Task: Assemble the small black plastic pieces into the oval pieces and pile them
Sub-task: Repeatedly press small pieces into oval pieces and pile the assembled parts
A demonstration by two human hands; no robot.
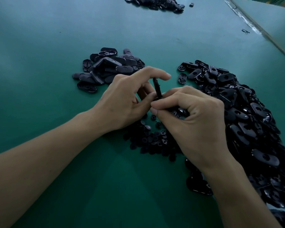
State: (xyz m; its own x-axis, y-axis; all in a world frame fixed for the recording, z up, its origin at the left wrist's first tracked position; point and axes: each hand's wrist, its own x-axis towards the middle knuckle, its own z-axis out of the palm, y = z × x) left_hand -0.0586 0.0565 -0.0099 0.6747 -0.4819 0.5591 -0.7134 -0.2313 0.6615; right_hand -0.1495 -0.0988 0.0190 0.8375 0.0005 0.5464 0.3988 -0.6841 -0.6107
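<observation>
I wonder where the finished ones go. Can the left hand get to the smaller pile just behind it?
Probably yes. The smaller pile lies just beyond the left hand, with nothing in between. The hand is pinching an oval piece now, so it could likely carry that straight over.

We see a green bench [56,46] carrying a big heap of black oval pieces [240,116] on the right. A smaller pile of oval pieces [109,68] lies left of the middle, apart from the heap, and a scatter of small round pieces [151,139] lies between the two on the near side. Toward the far edge lies another dark pile [155,4] with a lone piece [191,4] just beside it, and a small black clip [245,31] sits near the pale seam [247,22] along the right side.
</observation>
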